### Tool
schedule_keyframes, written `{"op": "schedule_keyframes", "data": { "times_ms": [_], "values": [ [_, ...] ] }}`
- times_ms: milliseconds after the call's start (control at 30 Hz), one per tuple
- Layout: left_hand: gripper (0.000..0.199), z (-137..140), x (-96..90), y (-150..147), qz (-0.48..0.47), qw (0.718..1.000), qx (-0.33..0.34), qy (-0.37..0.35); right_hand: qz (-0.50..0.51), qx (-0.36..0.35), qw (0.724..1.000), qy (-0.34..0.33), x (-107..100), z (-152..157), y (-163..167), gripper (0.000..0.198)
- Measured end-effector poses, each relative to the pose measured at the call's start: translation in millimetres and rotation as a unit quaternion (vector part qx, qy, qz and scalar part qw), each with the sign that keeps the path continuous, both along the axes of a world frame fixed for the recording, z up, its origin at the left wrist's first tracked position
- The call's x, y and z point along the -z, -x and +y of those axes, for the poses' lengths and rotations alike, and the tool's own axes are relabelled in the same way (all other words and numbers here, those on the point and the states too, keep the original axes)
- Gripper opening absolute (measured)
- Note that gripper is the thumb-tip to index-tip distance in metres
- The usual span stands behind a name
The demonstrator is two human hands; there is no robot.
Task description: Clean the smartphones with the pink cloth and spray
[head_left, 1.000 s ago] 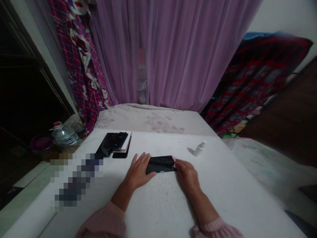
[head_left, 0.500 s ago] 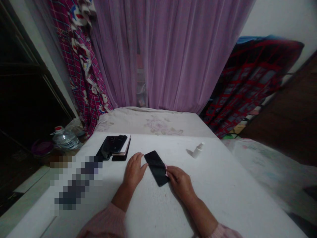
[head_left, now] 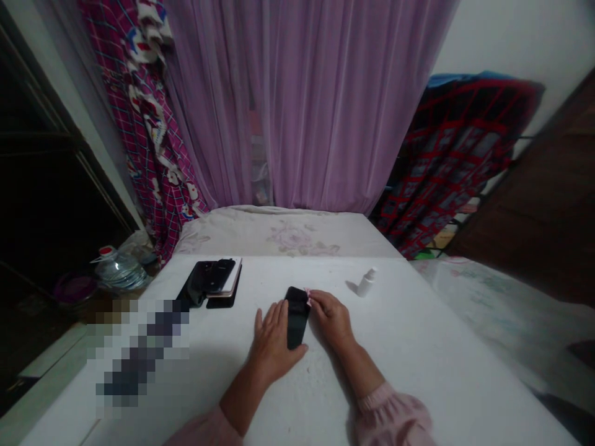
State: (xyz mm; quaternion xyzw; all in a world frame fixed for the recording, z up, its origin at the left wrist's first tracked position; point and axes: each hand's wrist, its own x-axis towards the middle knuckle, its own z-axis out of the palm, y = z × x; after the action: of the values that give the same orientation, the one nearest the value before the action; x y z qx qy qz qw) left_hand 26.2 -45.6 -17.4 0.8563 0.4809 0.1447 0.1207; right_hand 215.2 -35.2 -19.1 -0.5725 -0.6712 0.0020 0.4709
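Note:
A black smartphone (head_left: 296,325) lies flat on the white table with its dark, glossy face up. My left hand (head_left: 274,341) steadies it, fingers stretched along its left edge and thumb at its near end. A small pink cloth (head_left: 308,297) is pinched in my right hand (head_left: 332,316), touching the phone's upper right edge. Part of the cloth is hidden by my fingers. To the right stands a small white bottle (head_left: 366,284), upright and apart from both hands.
At the left back of the white table (head_left: 418,371), several dark and light phones (head_left: 220,279) lie stacked. A blurred-out patch (head_left: 144,353) covers something left of my arm. Purple curtains (head_left: 320,111) hang behind, and a water jug (head_left: 118,269) stands on the left.
The phone has turned from slanting left to nearly upright in view. My left hand has moved right, onto its edge. My right hand with the cloth has shifted to the phone's far corner.

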Motion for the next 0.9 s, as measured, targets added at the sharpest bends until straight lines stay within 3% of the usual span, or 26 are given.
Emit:
{"op": "schedule_keyframes", "data": {
  "times_ms": [100,267,333,467,733,900],
  "values": [
    [0.088,12,-6.3,12,0.016,0.997,0.073,0.008,-0.026,0.011,1.000,-0.001,7,4,-1,0.021],
    [0.077,21,6.2,34,0.007,0.998,-0.030,-0.057,-0.062,0.028,0.997,0.019,17,1,-2,0.026],
    [0.071,20,15.1,39,-0.002,0.996,-0.042,-0.080,-0.072,0.040,0.996,0.018,19,1,-1,0.030],
    [0.065,20,26.2,41,-0.019,0.991,-0.013,-0.133,-0.103,0.044,0.994,0.009,20,5,10,0.027],
    [0.059,23,30.3,41,-0.035,0.977,0.004,-0.209,-0.128,-0.104,0.986,0.005,8,9,48,0.030],
    [0.062,22,28.7,41,-0.027,0.980,0.006,-0.196,-0.113,-0.036,0.993,0.019,11,19,17,0.030]
  ]
}}
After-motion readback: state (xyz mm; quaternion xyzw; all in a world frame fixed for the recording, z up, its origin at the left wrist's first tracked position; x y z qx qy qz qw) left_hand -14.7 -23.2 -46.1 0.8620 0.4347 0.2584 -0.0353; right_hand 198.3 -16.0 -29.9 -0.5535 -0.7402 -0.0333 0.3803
